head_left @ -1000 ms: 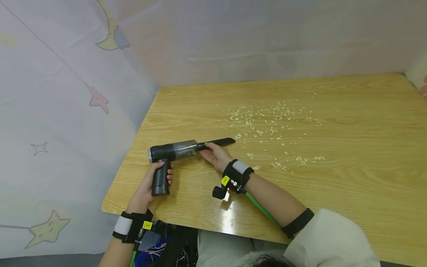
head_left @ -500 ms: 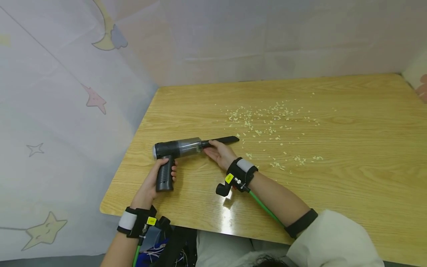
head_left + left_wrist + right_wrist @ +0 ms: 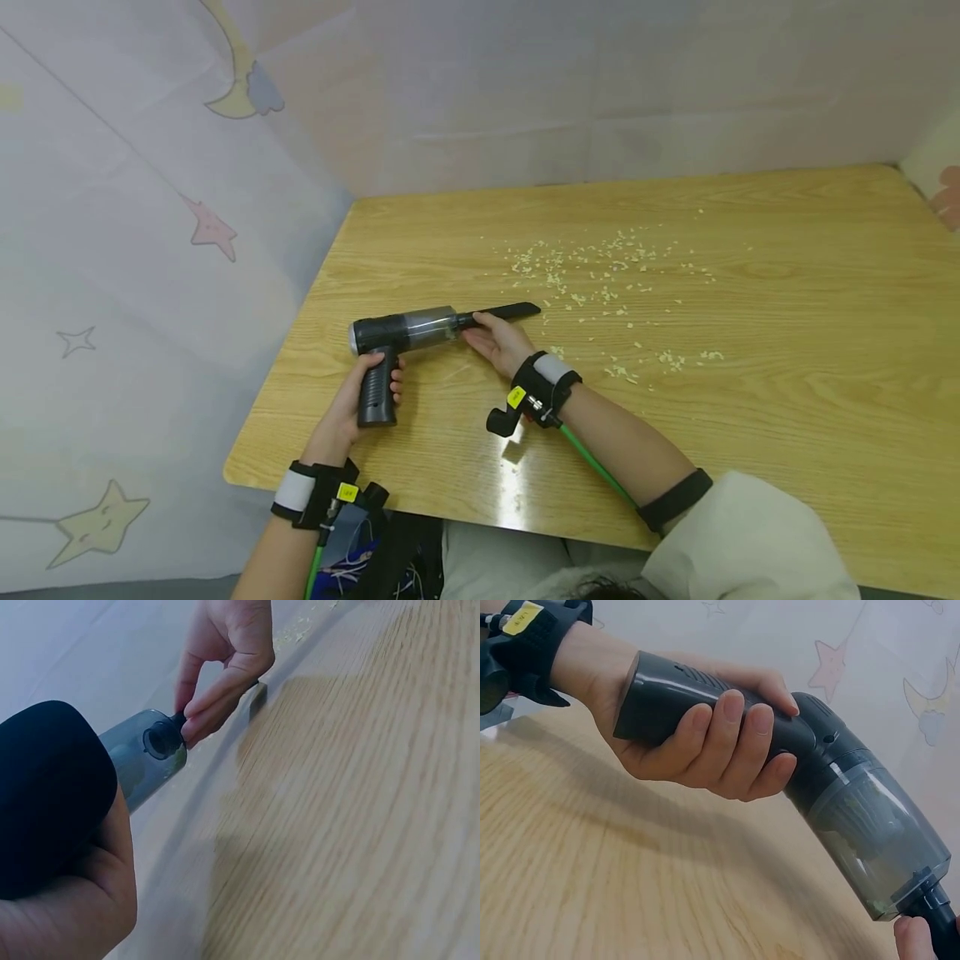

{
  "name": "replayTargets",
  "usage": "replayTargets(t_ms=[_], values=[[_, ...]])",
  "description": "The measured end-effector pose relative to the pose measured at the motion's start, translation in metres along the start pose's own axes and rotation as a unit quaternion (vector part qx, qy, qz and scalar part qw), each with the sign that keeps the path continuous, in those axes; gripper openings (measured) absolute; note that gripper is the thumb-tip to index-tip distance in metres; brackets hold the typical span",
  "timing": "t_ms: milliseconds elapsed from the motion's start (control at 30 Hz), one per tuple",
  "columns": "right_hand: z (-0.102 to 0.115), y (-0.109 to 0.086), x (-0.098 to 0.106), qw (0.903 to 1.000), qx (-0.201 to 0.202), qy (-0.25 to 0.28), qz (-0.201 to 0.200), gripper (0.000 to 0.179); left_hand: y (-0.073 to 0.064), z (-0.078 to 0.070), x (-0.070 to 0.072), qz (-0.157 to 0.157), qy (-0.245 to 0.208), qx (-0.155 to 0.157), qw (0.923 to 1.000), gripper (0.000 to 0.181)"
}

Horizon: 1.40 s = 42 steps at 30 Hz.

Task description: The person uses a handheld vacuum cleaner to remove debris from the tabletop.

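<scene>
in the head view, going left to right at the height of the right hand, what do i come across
Small star drawn on the wall → dark vacuum body → clear vacuum cup → right hand → pale flakes.

1. The left wrist strap [image 3: 313, 502] was black, with a pale patch [image 3: 294, 491], yellow tag [image 3: 347, 492] and green cable [image 3: 315, 565].
2. The right wrist strap [image 3: 534, 385] matched.
3. A black band [image 3: 675, 502] met the loose, off-white right sleeve [image 3: 757, 542].
4. The trousers [image 3: 491, 552] were pale.
</scene>
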State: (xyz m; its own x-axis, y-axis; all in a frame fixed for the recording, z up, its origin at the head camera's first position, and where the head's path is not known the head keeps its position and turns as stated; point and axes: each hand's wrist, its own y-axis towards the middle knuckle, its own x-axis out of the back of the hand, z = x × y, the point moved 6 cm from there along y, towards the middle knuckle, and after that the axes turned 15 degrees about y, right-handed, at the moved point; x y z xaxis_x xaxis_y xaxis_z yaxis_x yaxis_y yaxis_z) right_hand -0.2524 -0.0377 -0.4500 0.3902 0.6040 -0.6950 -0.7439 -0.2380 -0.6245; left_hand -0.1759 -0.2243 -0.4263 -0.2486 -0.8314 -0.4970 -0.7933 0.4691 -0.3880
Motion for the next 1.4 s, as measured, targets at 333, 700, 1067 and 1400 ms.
replayTargets(t_ms=[333, 700, 1067, 1400], values=[[-0.016, -0.012, 0.003, 0.9996, -0.022, -0.002, 0.017, 0.036, -0.019, 0.004, 0.003, 0.026, 0.002, 0.008, 0.9996, 0.039], [-0.021, -0.025, 0.009, 0.9993, -0.022, -0.019, 0.025, 0.032, -0.026, 0.009, 0.007, 0.034, 0.03, 0.008, 0.9989, 0.038], [-0.012, -0.023, 0.014, 0.9995, -0.016, -0.007, 0.026, 0.036, -0.017, 0.007, 0.0, 0.02, 0.027, 0.027, 0.9991, 0.037], [-0.007, -0.023, 0.014, 0.9995, -0.018, 0.017, 0.02, 0.027, -0.01, 0.007, -0.001, 0.045, 0.02, 0.027, 0.9984, 0.039]])
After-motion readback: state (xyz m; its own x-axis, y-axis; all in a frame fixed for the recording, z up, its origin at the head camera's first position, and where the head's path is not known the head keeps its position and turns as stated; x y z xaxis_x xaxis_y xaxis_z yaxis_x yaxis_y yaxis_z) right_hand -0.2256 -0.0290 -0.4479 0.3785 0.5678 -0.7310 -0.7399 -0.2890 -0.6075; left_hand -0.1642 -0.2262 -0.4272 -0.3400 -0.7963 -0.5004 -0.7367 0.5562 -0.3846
